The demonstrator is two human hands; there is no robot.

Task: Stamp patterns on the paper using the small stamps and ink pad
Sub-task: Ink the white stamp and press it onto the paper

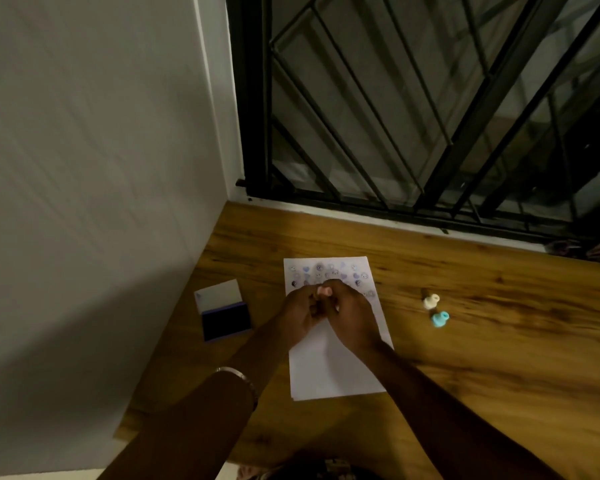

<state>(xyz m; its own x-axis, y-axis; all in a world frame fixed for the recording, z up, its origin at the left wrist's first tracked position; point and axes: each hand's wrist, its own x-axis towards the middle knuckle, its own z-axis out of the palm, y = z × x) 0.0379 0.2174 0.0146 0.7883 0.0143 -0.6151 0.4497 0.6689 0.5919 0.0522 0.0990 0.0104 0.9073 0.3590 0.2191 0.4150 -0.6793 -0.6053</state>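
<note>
Stamps are the tools here: one small pinkish stamp point(324, 291) sits pinched between both hands, the left hand point(297, 315) and right hand point(352, 317) pressed together over the paper point(333, 368). It looks light, rigid and easy to fumble, so I judge a fingertip grip on its sides best. Prints fill the sheet's far end. The open ink pad point(225, 320) lies left of the paper; a white stamp point(431, 301) and a blue stamp point(440, 319) rest to the right on the wooden table point(499, 341).

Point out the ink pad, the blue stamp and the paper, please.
ink pad point(226, 320), head view, on its dark inked surface.
blue stamp point(440, 319), head view, on its body.
paper point(329, 368), head view, on the blank lower part.
</note>
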